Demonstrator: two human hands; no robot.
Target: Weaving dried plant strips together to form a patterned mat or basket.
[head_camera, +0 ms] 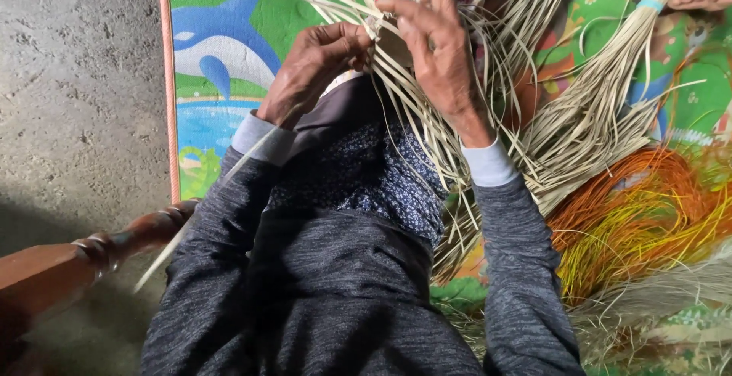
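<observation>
Strips (pixel 427 128), pale, flat, fan from both hands.

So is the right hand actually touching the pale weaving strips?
Touching. The head view shows the right hand with its fingers curled over and pressed into the pale strips, no gap between them.
</observation>
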